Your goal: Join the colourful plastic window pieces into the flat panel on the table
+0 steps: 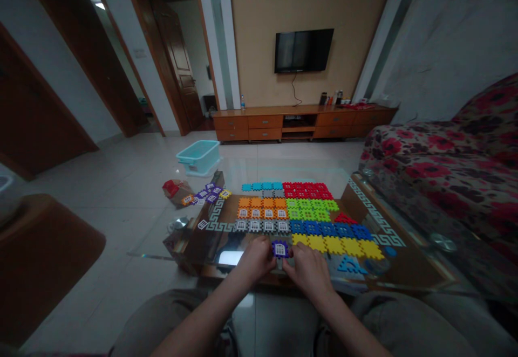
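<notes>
Your left grip [258, 258] and right grip [309, 269] pinch the purple window tile [280, 249] at nine and three o'clock, likely for balance.

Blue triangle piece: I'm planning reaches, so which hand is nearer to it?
Right. The right hand is to the left of the blue triangle piece; the left hand is farther left, beyond the purple tile.

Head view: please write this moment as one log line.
left hand: holds purple tile | right hand: holds same tile | yellow tiles: row on glass table
</notes>
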